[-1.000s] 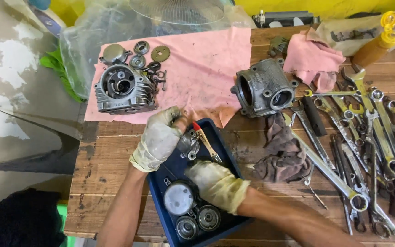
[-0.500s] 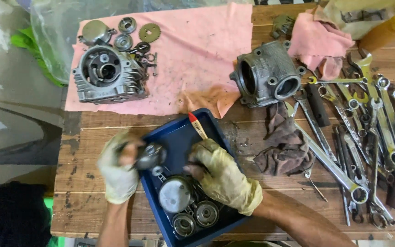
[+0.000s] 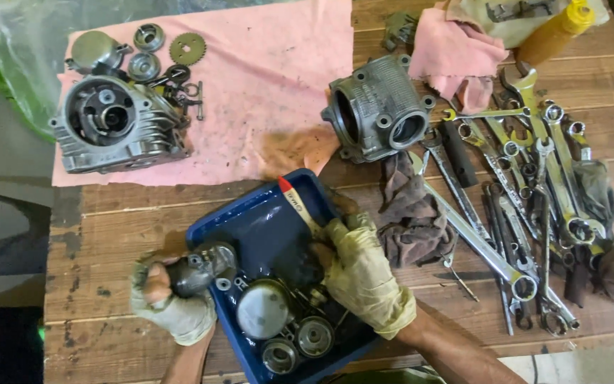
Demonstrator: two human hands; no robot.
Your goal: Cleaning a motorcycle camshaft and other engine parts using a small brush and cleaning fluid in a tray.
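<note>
A blue plastic tray [image 3: 268,213] sits on the wooden table, holding dark liquid and several round metal engine parts [image 3: 264,309]. My left hand [image 3: 168,302], in a dirty torn glove, grips a dark metal part [image 3: 204,267] at the tray's left edge. My right hand [image 3: 360,274], also gloved, holds a paintbrush with a red-tipped wooden handle [image 3: 296,203]; its bristles reach down into the tray and are hidden.
A pink cloth [image 3: 264,85] carries a finned cylinder head [image 3: 115,128], a sprocket [image 3: 187,48] and small parts. A grey engine cylinder [image 3: 381,110] stands mid-table. Several spanners [image 3: 527,178], dark rags [image 3: 413,213], another pink rag [image 3: 449,50] and a yellow bottle [image 3: 556,32] lie right.
My left hand has lifted the dark metal part out toward the tray's left edge. My right hand has stayed in the tray with the brush. The view has shifted closer.
</note>
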